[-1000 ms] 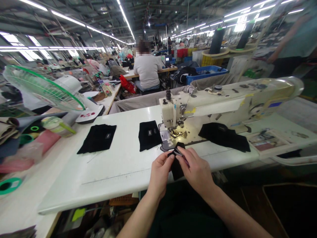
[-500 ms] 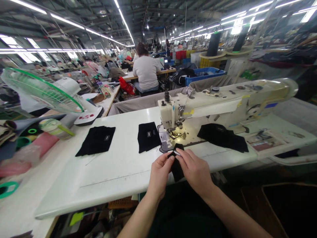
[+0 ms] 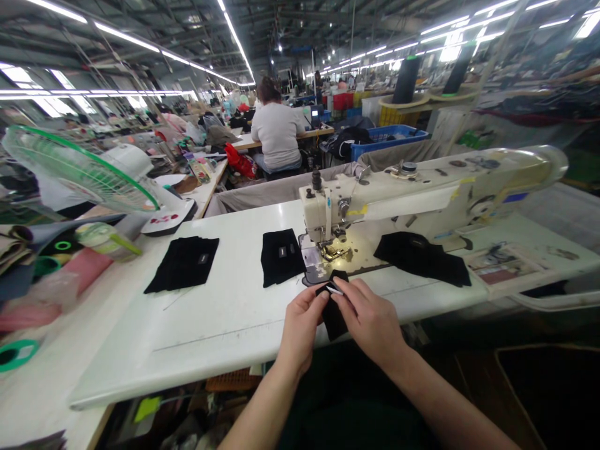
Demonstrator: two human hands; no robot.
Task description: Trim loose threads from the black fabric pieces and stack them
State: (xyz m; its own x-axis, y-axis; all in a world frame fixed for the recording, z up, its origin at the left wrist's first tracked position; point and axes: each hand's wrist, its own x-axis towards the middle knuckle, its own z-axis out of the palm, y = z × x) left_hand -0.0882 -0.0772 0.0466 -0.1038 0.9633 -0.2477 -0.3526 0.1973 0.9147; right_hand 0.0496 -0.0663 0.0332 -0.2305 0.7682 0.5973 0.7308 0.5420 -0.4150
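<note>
A black fabric piece is between my hands at the table's front edge, just before the sewing machine. My left hand pinches its left side between thumb and fingers. My right hand is closed round a small whitish tool whose tip lies at the fabric. Left of the needle area lies a black piece with a small label. A stack of black pieces sits further left, and more black pieces lie right of the needle, under the machine's arm.
A green-rimmed fan and a lidded jar stand on the left table. Beyond the machine are a blue crate and a seated person in a white top. Thread cones stand at the back right.
The whitish tool shows more between my fingers, and its angle has changed slightly. Both hands have stayed at nearly the same place on the fabric.
</note>
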